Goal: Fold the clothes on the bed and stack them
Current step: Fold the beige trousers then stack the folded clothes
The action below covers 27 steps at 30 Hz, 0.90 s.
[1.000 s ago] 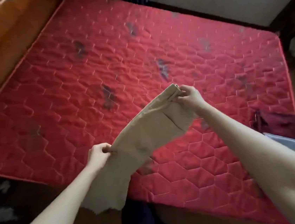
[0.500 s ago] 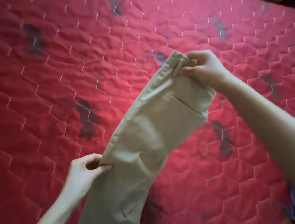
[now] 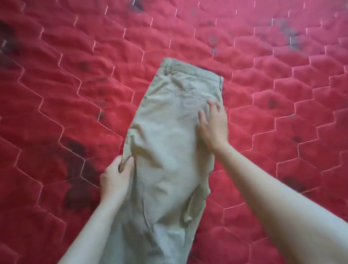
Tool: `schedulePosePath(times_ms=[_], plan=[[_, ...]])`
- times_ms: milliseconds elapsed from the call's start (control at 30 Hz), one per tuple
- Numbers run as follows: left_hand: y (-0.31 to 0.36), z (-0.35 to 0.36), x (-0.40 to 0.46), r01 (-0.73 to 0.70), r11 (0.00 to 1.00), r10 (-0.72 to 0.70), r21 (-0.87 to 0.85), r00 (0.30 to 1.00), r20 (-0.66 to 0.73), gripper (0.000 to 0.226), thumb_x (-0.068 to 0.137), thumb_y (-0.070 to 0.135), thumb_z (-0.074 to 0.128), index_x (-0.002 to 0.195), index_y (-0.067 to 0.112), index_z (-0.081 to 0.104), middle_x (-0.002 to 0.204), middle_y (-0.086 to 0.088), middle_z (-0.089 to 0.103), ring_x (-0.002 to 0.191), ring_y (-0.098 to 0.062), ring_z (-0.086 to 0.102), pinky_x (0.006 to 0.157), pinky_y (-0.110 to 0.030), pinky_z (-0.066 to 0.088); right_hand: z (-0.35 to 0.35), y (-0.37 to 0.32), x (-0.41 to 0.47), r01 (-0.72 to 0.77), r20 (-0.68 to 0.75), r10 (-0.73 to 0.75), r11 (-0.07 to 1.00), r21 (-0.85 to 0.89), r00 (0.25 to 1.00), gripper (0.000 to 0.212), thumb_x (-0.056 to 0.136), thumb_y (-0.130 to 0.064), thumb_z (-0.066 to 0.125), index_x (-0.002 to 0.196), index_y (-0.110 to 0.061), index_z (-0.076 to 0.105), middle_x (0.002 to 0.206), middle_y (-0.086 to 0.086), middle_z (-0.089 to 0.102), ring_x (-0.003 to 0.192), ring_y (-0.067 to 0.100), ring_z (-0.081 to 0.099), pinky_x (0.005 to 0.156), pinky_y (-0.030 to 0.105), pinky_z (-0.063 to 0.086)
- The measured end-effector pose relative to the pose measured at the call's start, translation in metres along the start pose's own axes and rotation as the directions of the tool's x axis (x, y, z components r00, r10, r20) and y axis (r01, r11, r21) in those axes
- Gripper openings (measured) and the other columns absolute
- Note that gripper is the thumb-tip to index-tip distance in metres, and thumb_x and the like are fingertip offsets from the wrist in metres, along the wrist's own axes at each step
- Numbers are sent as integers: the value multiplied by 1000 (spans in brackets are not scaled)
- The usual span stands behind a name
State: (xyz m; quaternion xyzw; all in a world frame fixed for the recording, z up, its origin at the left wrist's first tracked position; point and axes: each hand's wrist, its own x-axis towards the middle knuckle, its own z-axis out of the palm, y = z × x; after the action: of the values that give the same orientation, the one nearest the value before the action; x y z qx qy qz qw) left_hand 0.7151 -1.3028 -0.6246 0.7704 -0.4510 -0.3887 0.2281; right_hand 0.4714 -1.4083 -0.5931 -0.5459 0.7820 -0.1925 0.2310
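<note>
No brand, label or writing could be read anywhere. On the left, the left hand (image 3: pixel 117 177) pinched a fold at the edge of the trousers (image 3: pixel 171 154), thumb and fingers curled round the cloth. The trousers, a beige woven cotton, lay lengthwise on the bed (image 3: pixel 45 92), waistband at the far end, legs folded together and wrinkled, running off the bottom of view. The bed's red cover was quilted in hexagons, with dark blotches. To the right, the right hand (image 3: pixel 214 125) pressed flat on the trousers, fingers spread.
</note>
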Motion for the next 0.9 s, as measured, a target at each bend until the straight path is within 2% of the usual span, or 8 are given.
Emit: schedulePosePath(times_ms=[133, 233, 400, 567, 633, 700, 767, 900], plan=[[-21, -14, -13, 41, 983, -13, -178, 988, 153, 23, 99, 32, 50, 107, 17, 65, 106, 1, 68, 103, -18, 60, 90, -34, 45, 2, 51, -105, 2, -120, 26, 973, 229, 992, 42, 96, -10, 52, 138, -6, 46, 141, 9, 47, 133, 21, 41, 113, 33, 31], [-27, -21, -13, 120, 947, -50, -297, 971, 233, 31, 98, 34, 51, 121, 18, 64, 121, 1, 66, 113, -16, 60, 102, -37, 45, 2, 74, -163, -24, -39, 40, 938, 345, 998, 46, 93, -6, 56, 136, -19, 48, 129, -4, 55, 117, 9, 54, 97, 21, 43], [-21, -29, -11, 203, 872, -20, -446, 925, 381, 28, 86, 41, 58, 104, 23, 72, 108, 1, 73, 100, -11, 68, 76, -18, 55, 13, 73, -191, -188, 89, 165, 864, 468, 982, 34, 85, -15, 70, 118, -23, 63, 95, -17, 69, 83, -2, 63, 73, 10, 45], [-19, -31, -4, 181, 926, -25, -331, 905, 426, 16, 81, 45, 62, 81, 38, 77, 83, 15, 74, 71, 5, 67, 54, -6, 47, 15, 70, -189, -281, -21, 345, 796, 536, 938, 9, 90, -17, 63, 94, -20, 71, 86, -8, 70, 78, 6, 63, 76, 26, 49], [-21, -28, -2, 175, 935, -39, -309, 915, 401, 15, 84, 40, 63, 78, 40, 77, 78, 16, 74, 65, 6, 65, 51, -5, 45, 15, 71, -187, -341, 76, 386, 687, 642, 920, 25, 90, -3, 52, 95, -18, 72, 84, -3, 71, 73, 10, 62, 73, 33, 51], [-26, -24, -2, 166, 929, -33, -330, 926, 375, 19, 89, 31, 63, 79, 36, 78, 80, 12, 74, 70, 2, 67, 56, -9, 49, 14, 74, -189, -323, 156, 299, 664, 674, 941, 38, 86, 8, 49, 108, -16, 69, 98, -1, 73, 84, 9, 65, 78, 29, 52], [-30, -20, -3, 178, 917, -40, -357, 932, 361, 16, 88, 33, 64, 82, 30, 78, 84, 6, 75, 75, -4, 69, 63, -15, 53, 14, 80, -192, -242, 148, 192, 741, 626, 970, 46, 82, 9, 57, 120, -15, 65, 113, -2, 70, 101, 6, 65, 87, 23, 51], [-33, -18, -13, 182, 896, -46, -406, 946, 322, 52, 77, 56, 67, 93, 6, 71, 101, -21, 68, 90, -28, 60, 86, -44, 47, 18, 79, -183, -139, -25, 168, 883, 449, 985, 30, 81, -6, 66, 108, -19, 72, 100, -9, 72, 91, 6, 67, 81, 30, 53]])
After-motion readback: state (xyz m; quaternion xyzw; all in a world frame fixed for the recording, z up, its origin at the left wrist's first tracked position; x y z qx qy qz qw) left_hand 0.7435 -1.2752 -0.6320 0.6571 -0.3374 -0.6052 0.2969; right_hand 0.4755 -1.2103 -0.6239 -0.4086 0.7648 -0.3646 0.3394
